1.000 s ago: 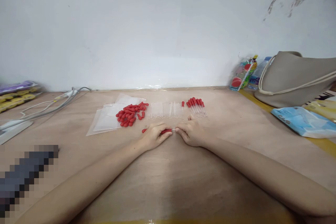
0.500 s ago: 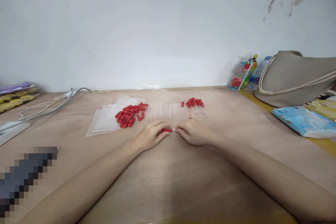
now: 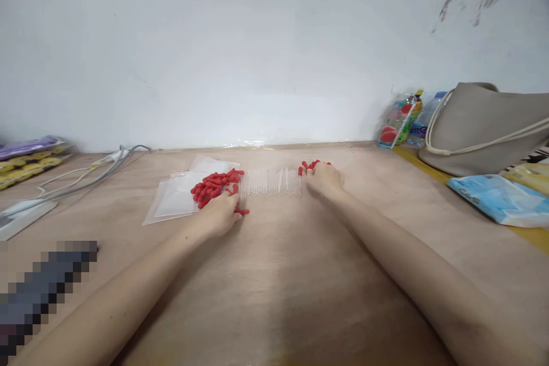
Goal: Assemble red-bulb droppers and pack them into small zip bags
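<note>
My left hand is at the near edge of a pile of red rubber bulbs, fingers closed. A red rubber bulb pokes out at its fingertips. My right hand is curled over the row of red-capped droppers at the right and hides most of them. Whatever its fingers hold is hidden. Between the hands lies a row of thin clear tubes, side by side. At the right end of this row is a red bulb.
Clear plastic bags lie under and beside the bulb pile. Cables and a pixelated dark object are at the left. Bottles, a grey bag and a blue packet stand or lie at the right, before the wall.
My hands have parted from the middle, where they held a red bulb and a thin tube end to end. The left has moved left to the pile, the right away to the capped droppers.
</note>
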A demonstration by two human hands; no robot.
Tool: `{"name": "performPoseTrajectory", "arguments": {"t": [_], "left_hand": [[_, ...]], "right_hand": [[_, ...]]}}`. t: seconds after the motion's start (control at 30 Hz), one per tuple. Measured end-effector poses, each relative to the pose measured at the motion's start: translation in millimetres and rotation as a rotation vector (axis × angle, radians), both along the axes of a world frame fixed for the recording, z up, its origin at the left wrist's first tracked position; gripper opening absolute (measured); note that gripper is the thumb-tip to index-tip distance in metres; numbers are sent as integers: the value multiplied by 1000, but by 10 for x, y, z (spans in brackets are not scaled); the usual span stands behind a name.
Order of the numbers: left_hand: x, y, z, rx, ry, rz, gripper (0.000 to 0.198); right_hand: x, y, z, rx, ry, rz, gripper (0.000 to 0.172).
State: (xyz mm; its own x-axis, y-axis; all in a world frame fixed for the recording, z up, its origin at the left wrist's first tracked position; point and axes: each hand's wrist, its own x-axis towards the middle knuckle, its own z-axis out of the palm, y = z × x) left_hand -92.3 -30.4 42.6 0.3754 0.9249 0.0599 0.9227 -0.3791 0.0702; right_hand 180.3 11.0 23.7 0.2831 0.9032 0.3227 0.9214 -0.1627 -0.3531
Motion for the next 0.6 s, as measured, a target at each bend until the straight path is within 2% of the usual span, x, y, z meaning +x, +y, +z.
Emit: {"name": "performPoseTrajectory", "arguments": {"t": [0.17, 0.3, 0.4, 0.5, 0.6], "left_hand": [[89, -22, -92, 116, -74, -87, 14], [331, -167, -160, 162, -291, -210, 9], [480, -241, -257, 119, -458, -318, 5], [533, -248, -347, 78, -555, -320, 4], [529, -224, -389, 78, -594, -311, 8]], "right_hand": [[-102, 51, -37, -7, -33, -26, 29], [-116, -5, -19, -24, -65, -35, 31], [-109, -25, -34, -18, -110, 41, 26], [-114, -27, -63, -40, -136, 132, 25], [-141, -17, -80, -73, -150, 123, 26]]}}
